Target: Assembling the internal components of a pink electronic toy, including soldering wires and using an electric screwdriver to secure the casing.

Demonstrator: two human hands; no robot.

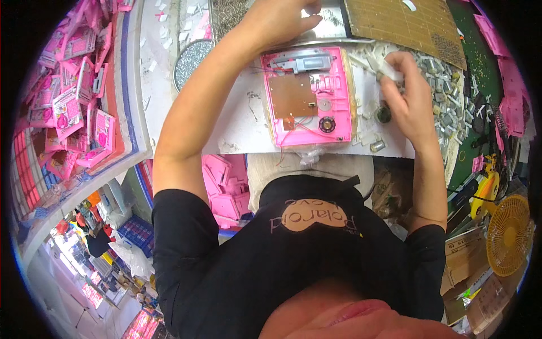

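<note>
My left hand (280, 21) curls, fingertips pinched, over the metal tray (330, 25). My right hand (409, 99) pinches a small white part (388, 69). Open pink toy casing (307, 96) lies between them.

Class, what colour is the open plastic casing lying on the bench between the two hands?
Bright pink casing, seen in the head view.

Metal parts (446, 107) crowd the right; bare table (243, 121) left (seemingly passable).

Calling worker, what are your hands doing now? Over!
Left hand reaching past the pink case. Right hand pinching a small white part. Nothing blocking.
</note>
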